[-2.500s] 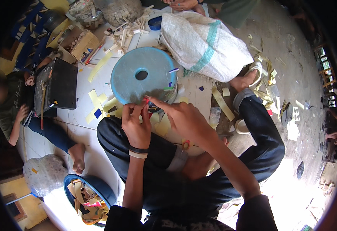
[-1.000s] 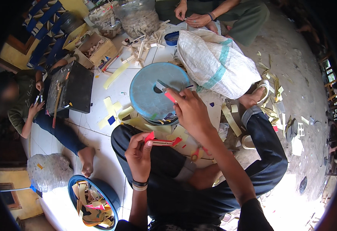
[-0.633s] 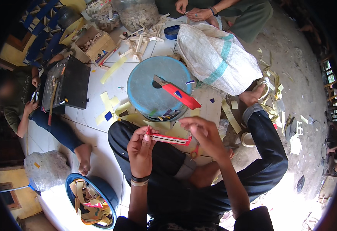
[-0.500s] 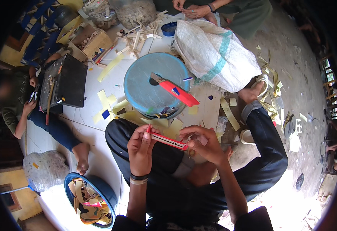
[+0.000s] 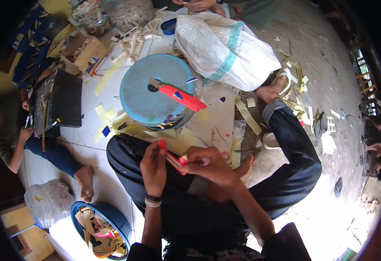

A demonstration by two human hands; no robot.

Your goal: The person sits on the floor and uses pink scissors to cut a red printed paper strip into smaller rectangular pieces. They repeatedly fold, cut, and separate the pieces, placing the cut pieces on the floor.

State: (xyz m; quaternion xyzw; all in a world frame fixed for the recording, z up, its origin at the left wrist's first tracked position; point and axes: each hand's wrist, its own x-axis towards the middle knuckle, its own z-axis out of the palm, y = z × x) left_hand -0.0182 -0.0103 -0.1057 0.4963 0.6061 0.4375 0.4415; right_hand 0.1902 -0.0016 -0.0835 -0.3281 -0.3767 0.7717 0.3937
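Legible lettering, numerals or signs: none.

Person's dark shirt (image 5: 214,252), lower edge of view: pale print across the front, cut off by the frame; pattern or lettering, cannot be told.

Pink-red scrap (image 5: 104,234), among strips in the blue tub (image 5: 123,216): pale marks, too small to make out; whether print or bare patches, cannot be told.

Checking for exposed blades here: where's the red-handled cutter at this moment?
In the head view, slightly left of and above centre, the red-handled cutter lies on the round blue stool, blade at its central hole, handle end past the right rim.
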